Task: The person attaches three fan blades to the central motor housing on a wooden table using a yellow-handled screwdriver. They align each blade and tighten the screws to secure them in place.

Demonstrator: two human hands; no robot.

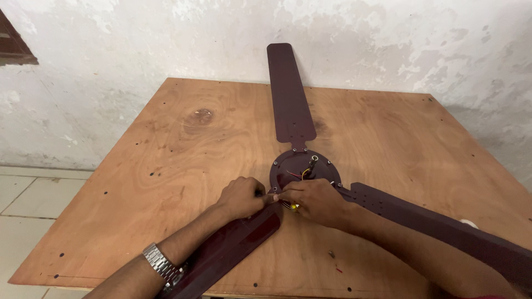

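Both hands are down at the fan hub (305, 169) now, a dark maroon ceiling fan lying flat on the plywood surface (166, 155). The left hand (241, 196) is clenched at the root of the near blade (233, 249), pinching something too small to make out. The right hand (316, 200) is closed round a yellow-handled tool (293, 207), a screwdriver by the look of it. Risky spot: red wires (293, 175) sit exposed in the hub, and a slip could nick them. A loose screw (331, 254) lies near the edge and could roll off.
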